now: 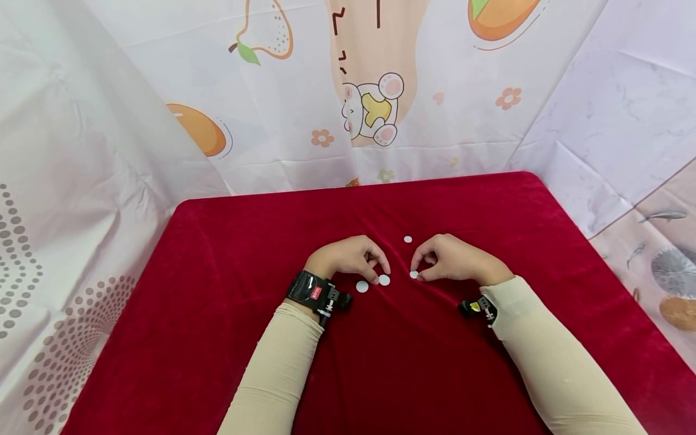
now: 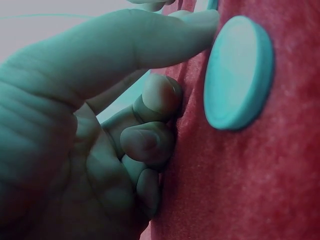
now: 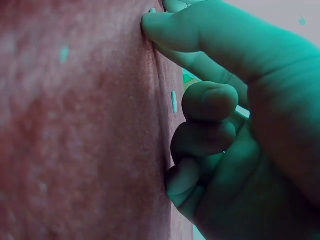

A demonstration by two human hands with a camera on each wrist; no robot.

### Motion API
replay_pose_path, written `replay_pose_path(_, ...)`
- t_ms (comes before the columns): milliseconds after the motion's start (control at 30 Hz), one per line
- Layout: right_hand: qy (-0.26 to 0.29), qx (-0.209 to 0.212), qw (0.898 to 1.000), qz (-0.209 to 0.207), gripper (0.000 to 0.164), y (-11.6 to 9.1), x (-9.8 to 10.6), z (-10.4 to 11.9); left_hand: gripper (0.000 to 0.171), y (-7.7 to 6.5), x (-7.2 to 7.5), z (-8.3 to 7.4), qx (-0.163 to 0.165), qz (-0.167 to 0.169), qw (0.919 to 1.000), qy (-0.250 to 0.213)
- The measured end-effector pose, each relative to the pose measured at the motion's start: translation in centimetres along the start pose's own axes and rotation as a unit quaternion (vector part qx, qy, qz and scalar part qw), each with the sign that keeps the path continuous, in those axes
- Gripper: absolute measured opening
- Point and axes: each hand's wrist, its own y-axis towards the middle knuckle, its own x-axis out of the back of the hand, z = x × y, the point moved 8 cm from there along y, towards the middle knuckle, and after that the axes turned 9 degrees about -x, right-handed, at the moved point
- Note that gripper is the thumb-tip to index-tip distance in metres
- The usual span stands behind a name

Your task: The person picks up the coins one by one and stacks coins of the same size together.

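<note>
Small white round discs lie on the red cloth. My left hand (image 1: 356, 257) has its thumb and index finger at the edges of one white disc (image 1: 384, 280), pinching it at the cloth. A second disc (image 1: 362, 286) lies just left of that thumb; it shows large and thick-edged as the near disc (image 2: 237, 72) in the left wrist view. My right hand (image 1: 448, 258) pinches a third disc (image 1: 414, 274) between thumb and index finger. In the right wrist view the thumb (image 3: 175, 30) mostly hides it. The other fingers of both hands are curled in.
One more disc (image 1: 408, 239) lies on the cloth beyond the hands, left of the right knuckles. The red velvet cloth (image 1: 244, 241) covers the table, with slight wrinkles in the middle. Patterned white curtains (image 1: 283, 121) hang behind the table and at both sides.
</note>
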Motion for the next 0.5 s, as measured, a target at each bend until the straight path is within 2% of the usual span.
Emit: replay_pose_path(500, 0.008, 0.007, 1.0, 0.013, 0.021, -0.1, -0.3, 0.4, 0.021, 0.05, 0.05, 0.12, 0.002, 0.001, 1.0, 0.009)
